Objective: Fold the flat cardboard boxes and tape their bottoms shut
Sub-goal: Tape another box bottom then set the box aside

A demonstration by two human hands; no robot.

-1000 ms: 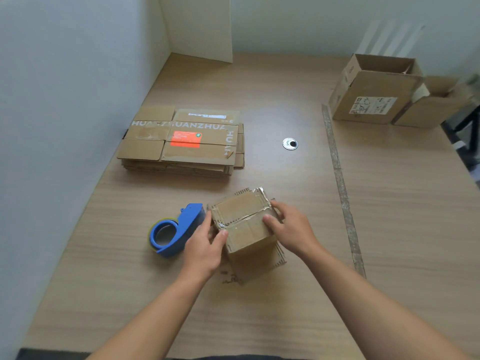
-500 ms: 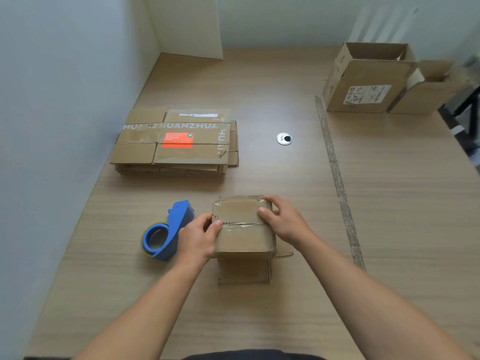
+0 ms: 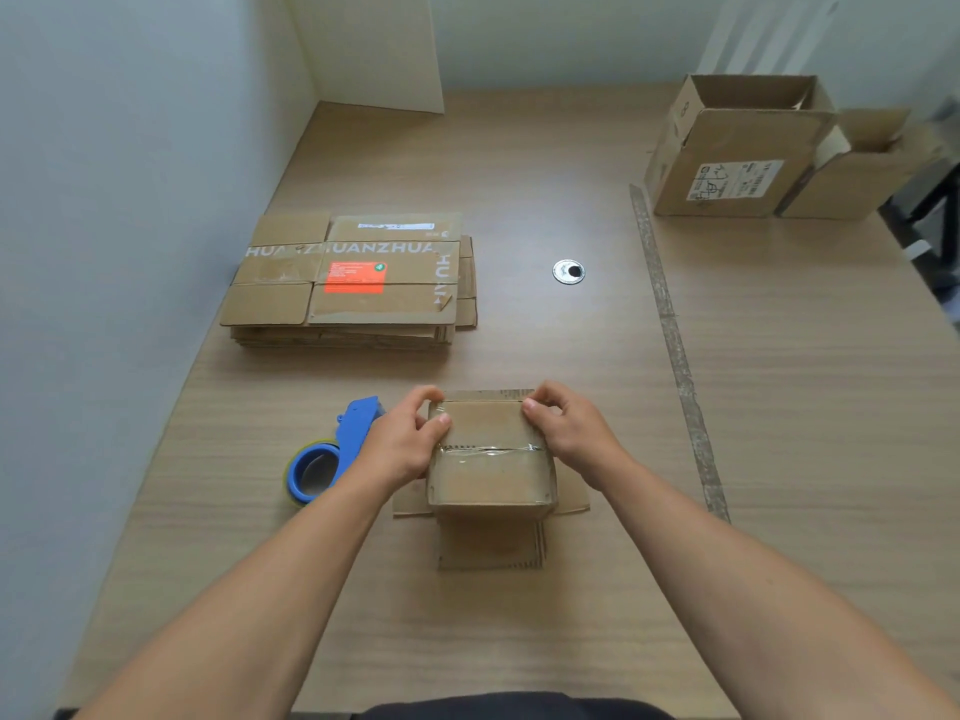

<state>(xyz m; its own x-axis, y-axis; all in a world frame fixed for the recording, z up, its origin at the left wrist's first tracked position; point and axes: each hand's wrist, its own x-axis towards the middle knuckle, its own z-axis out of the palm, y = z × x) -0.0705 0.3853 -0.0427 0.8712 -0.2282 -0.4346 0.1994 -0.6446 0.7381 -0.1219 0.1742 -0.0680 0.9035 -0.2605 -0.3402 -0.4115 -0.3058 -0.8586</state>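
One taped box [image 3: 491, 459], one stack of flat boxes [image 3: 353, 283], two open boxes [image 3: 737, 163] [image 3: 857, 179], one tape dispenser [image 3: 332, 449]

I'm seeing a small brown box [image 3: 491, 478] sitting bottom-up, its seam closed under clear tape [image 3: 491, 449] and its open flaps splaying flat around its base. A blue dispenser [image 3: 327, 454] is lying on its side just left of it. A stack [image 3: 353, 288] of flat boxes is resting farther back, on the left.

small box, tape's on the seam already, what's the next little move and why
Probably smooth the tape down over the far edge: the left hand and right hand pinch the small box at its far corners, and the tape dispenser lies aside.
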